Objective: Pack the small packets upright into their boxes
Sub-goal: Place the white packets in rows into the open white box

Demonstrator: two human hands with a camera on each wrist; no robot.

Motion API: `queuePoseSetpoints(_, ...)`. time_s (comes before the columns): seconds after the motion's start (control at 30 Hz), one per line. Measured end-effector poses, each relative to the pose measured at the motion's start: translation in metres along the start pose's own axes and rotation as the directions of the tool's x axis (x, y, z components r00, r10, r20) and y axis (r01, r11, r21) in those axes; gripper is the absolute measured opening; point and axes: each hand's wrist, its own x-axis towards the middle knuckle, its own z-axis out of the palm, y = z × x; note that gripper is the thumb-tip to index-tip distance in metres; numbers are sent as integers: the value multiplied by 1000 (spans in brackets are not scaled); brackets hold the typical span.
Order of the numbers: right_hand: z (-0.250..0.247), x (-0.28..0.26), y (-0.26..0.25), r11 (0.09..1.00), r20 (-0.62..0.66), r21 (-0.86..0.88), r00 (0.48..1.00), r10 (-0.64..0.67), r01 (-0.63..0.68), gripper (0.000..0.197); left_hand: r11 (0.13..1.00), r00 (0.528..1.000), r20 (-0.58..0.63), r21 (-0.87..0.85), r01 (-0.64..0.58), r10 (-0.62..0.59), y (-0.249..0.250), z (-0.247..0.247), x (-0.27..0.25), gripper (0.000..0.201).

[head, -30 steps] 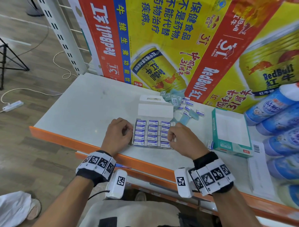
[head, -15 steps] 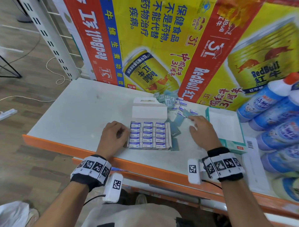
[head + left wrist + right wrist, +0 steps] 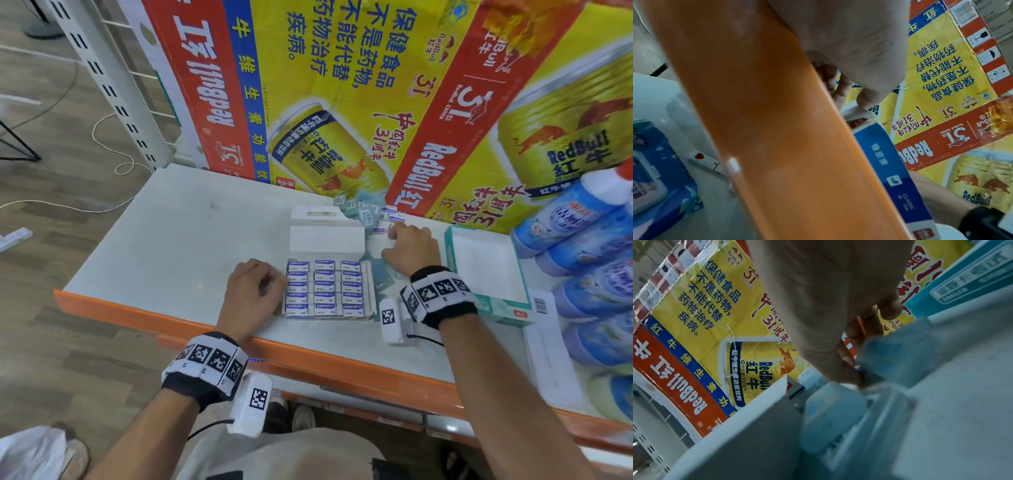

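Just now the left hand point(image 3: 251, 287) rests on the tabletop point(image 3: 164, 246) with its fingers curled against the left wall of the open box point(image 3: 327, 288), whose eraser packets stand upright in three rows; whether its grip actually clasps the wall I cannot tell. Behind the box, the right hand point(image 3: 409, 248) reaches to the loose packets point(image 3: 368, 210) heaped by the Red Bull carton point(image 3: 342, 102), fingertips curled down on one small packet point(image 3: 390, 230); the wrist view shows thumb and fingers closing around it.

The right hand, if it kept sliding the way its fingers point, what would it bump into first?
Most likely the loose eraser packets heaped just past the right hand, then the Red Bull carton behind them. Its fingertips look nearly there, though depth is unclear.
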Motion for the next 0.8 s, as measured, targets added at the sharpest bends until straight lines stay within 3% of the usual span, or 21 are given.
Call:
queuePoseSetpoints(0.17, 1, -8, 0, 990, -124, 111, 990, -73, 87, 28, 1000, 1000, -3, -7, -14, 14, -1, 1, 1, 27)
queuePoseSetpoints(0.27, -6, -20, -1, 921, -257, 355, 964, -69, 161, 22, 999, 999, 5, -23, -39, 39, -2, 0, 0, 40)
queuePoseSetpoints(0.4, -13, -42, -8, 871, -346, 429, 934, -87, 240, 9, 998, 997, 43, 1, -64, 64, -2, -1, 0, 54)
queuePoseSetpoints(0.57, -13, -64, -28, 819, -310, 459, 926, -216, 344, 8, 998, 997, 46, 1, -70, 70, -1, -2, -1, 50)
queuePoseSetpoints(0.67, -6, -72, -45, 773, -232, 493, 917, -325, 399, 7, 996, 995, 31, 11, -91, 90, 0, -2, -1, 40)
queuePoseSetpoints(0.8, 2, -68, -64, 787, -111, 412, 882, -457, 460, 7, 995, 994, 55, 20, -93, 92, 2, -3, -2, 47)
